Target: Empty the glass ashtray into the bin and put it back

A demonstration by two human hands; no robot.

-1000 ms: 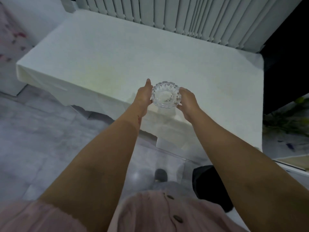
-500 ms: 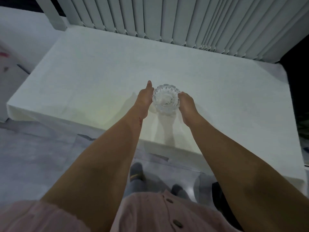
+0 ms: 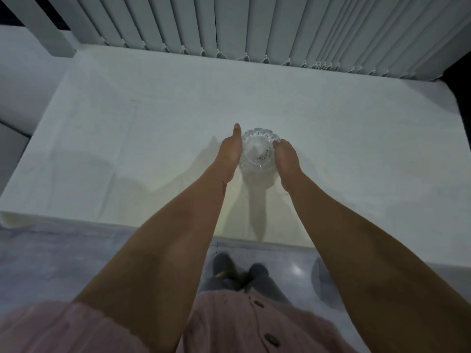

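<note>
A round clear glass ashtray (image 3: 258, 152) with a scalloped rim is held upright over the middle of a white cloth-covered table (image 3: 132, 128). A few dark specks lie in its bowl. My left hand (image 3: 230, 149) grips its left side, thumb pointing away from me. My right hand (image 3: 286, 155) cups its right side. The ashtray's shadow falls on the cloth just below it; I cannot tell whether its base touches the cloth. No bin is in view.
White vertical blinds (image 3: 254, 26) hang along the table's far edge. A white post (image 3: 38, 24) stands at the back left. Grey tiled floor (image 3: 51, 250) runs along the table's near edge, where my feet (image 3: 237, 271) stand.
Both hands have carried the ashtray from the table's near edge further in over the cloth, towards its middle, and I have stepped closer to the table.
</note>
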